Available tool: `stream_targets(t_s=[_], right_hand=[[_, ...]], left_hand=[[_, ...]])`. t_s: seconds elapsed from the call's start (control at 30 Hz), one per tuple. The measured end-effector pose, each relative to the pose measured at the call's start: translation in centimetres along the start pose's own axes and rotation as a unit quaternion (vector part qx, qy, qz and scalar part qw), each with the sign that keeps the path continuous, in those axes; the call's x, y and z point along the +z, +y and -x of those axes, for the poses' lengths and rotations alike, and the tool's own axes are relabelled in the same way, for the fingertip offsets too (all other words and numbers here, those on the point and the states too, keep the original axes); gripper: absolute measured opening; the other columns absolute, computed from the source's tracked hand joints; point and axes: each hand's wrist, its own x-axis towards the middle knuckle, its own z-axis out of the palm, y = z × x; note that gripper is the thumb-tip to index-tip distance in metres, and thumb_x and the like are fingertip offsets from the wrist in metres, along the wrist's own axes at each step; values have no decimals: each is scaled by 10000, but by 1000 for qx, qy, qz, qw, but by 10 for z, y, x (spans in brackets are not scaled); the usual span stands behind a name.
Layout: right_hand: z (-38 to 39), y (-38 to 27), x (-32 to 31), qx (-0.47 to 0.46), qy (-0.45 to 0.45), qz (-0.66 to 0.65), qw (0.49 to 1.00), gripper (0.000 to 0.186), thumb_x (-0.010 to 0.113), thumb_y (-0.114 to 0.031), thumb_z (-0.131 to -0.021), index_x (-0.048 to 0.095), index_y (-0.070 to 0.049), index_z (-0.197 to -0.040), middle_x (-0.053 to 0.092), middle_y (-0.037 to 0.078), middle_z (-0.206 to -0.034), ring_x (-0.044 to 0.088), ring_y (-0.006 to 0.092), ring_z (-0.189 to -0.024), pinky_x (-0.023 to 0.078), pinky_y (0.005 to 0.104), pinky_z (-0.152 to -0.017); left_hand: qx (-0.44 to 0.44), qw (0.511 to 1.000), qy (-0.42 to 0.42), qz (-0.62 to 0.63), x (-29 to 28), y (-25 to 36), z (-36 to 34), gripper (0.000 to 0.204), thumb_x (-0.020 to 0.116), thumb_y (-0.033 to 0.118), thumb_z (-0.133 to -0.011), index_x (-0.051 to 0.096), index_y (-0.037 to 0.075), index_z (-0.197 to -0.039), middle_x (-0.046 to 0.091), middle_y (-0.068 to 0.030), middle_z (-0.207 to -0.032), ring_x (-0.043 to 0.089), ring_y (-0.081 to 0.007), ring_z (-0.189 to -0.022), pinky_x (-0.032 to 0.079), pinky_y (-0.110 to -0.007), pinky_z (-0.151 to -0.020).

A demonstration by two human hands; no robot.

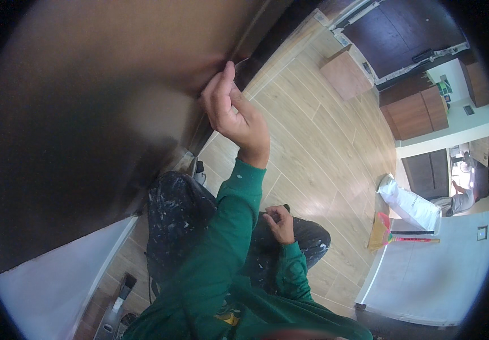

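My left hand (230,113) is raised to the edge of a large dark brown panel (69,124), its fingers bent and pressed together at that edge; what they grip, if anything, is hidden. My right hand (279,225) is low over my paint-spattered dark trousers (176,215), fingers curled closed; I cannot make out anything in them. Both arms are in green sleeves.
A brush (124,289) lies by metal tools at lower left. Across the tiled floor (312,158) are a cardboard box (343,71), wooden cabinets (414,113), a white sack (406,201) and a broom (381,232). Another person (460,201) shows through the far right opening.
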Motion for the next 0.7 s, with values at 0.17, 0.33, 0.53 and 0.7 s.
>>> stream_targets(t_s=[0.17, 0.33, 0.53, 0.7], right_hand=[[0, 1, 1, 10, 0, -6, 1000, 214, 800, -73, -880, 716, -13, -1068, 695, 106, -983, 665, 199, -834, 544, 328, -755], [0, 1, 0, -13, 2, 9, 1000, 228, 802, -70, -879, 712, -10, -1080, 699, 104, -993, 672, 198, -844, 550, 322, -767], [0, 0, 0, 26, -1, -15, 1000, 236, 804, -74, -884, 708, -3, -1087, 700, 104, -1000, 673, 194, -851, 553, 322, -777], [0, -1, 0, 9, 0, -7, 1000, 230, 801, -70, -886, 706, -3, -1085, 695, 99, -1004, 663, 188, -840, 547, 316, -773]], left_hand=[[-6, 999, 32, 20, 2, -3, 0, 253, 566, -44, -1030, 706, -30, -1240, 661, -151, -1147, 665, -249, -1036, 578, -359, -873], [15, 999, 30, -12, 1, -4, -1, 219, 580, -35, -1029, 723, 0, -1191, 681, -130, -1116, 683, -261, -1030, 586, -373, -847], [-21, 999, 17, 28, 2, -2, 1, 199, 548, -45, -1039, 683, -70, -1183, 674, -169, -1152, 668, -238, -1058, 561, -356, -921], [-11, 1000, 19, 9, 2, -1, 0, 209, 544, -50, -1038, 677, -68, -1199, 675, -166, -1162, 669, -238, -1058, 562, -352, -919]])
